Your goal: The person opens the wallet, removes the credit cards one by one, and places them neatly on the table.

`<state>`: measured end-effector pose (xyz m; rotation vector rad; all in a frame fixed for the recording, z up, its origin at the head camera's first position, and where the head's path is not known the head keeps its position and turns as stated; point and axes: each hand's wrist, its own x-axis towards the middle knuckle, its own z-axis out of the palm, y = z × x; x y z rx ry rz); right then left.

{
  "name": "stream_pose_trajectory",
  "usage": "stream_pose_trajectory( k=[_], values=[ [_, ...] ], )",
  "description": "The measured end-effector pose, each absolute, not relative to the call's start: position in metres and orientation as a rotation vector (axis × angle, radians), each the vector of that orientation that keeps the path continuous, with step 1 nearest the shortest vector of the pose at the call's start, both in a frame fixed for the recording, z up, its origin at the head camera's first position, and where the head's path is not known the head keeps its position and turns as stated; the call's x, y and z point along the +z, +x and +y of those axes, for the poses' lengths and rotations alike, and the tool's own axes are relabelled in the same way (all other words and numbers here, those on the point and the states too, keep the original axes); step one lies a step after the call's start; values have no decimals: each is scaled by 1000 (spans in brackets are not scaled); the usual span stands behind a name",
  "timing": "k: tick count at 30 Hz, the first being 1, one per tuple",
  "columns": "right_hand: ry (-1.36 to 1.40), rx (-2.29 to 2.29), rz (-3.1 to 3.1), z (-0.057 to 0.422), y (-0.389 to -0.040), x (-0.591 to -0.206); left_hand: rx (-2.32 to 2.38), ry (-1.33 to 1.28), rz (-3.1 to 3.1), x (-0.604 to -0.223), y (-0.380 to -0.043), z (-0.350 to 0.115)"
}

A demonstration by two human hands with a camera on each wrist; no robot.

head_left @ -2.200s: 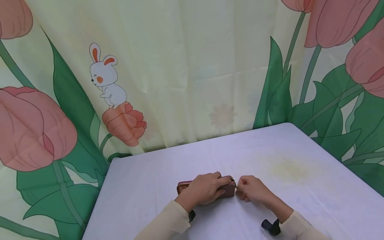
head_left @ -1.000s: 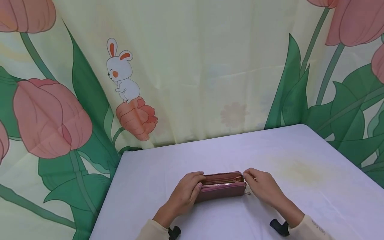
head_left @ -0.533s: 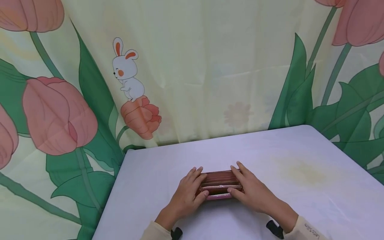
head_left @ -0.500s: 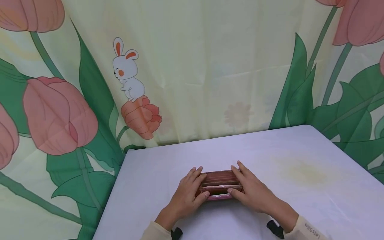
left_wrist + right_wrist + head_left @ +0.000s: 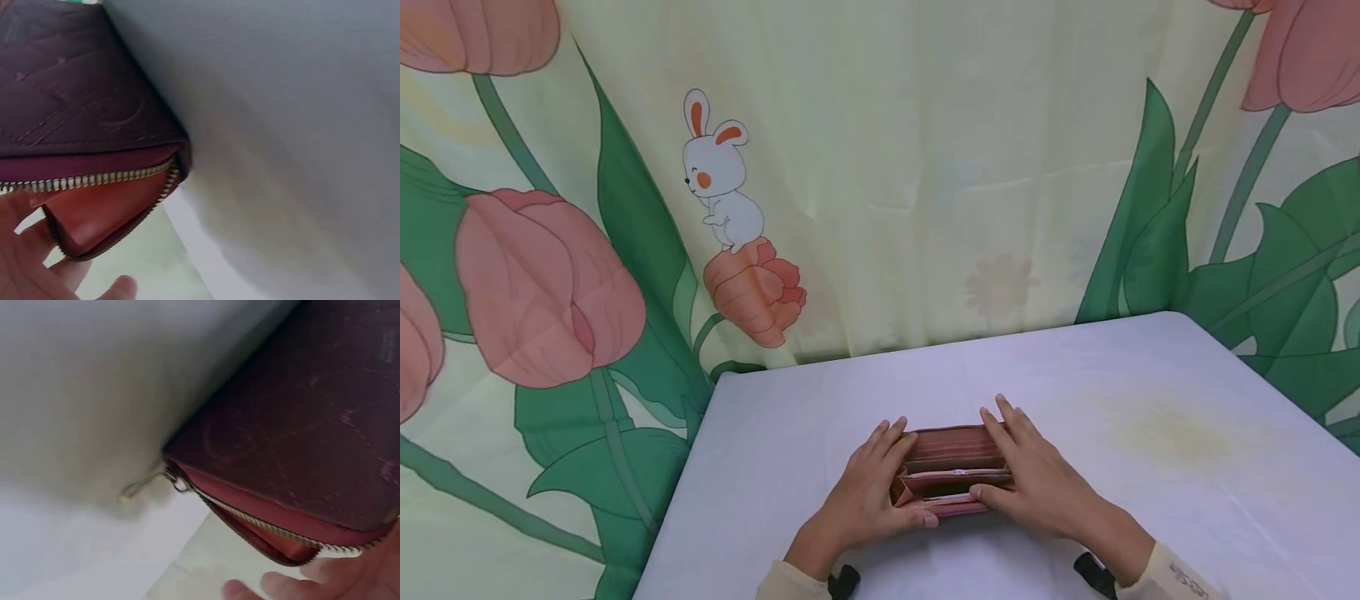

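Note:
A dark maroon zip-around wallet (image 5: 958,446) stands on the table with its mouth up, unzipped and spread. Its reddish-brown inner compartments face the head camera. My left hand (image 5: 867,493) holds the left end, thumb over the front edge and fingers along the back. At the other end my right hand (image 5: 1043,482) holds it, the thumb at the front compartment and the fingers extended past the back edge. Quilted stitching covers the outside, and metal zipper teeth (image 5: 94,179) line the edge. The zipper pull (image 5: 140,485) hangs loose at the right corner.
A white cloth covers the table (image 5: 820,408), with a faint yellowish patch (image 5: 1176,433) at the right. Behind it hangs a curtain (image 5: 887,183) printed with tulips and a rabbit. Black wrist camera mounts (image 5: 1093,573) sit at the sleeve cuffs.
The right hand has left the zipper corner and taken the wallet's right end. The left hand has shifted to the left end. The wallet has gone from nearly closed to spread wide.

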<state>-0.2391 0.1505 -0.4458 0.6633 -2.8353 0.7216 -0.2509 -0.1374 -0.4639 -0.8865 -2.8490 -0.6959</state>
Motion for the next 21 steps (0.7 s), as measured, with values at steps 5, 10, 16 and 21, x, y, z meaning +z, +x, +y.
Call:
stream_pose_trajectory(
  k=[5, 10, 16, 21],
  values=[
    [765, 679, -2672, 151, -241, -436, -738, -872, -2890, -460, -251, -137],
    [914, 607, -2401, 149, -244, -426, -775, -875, -2913, -455, -252, -138],
    [1182, 632, -2596, 145, -249, -413, -771, -887, -2912, -453, -255, -138],
    [1229, 510, -2856, 135, -256, -407, -774, -883, -2918, -453, -256, -137]
  ],
)
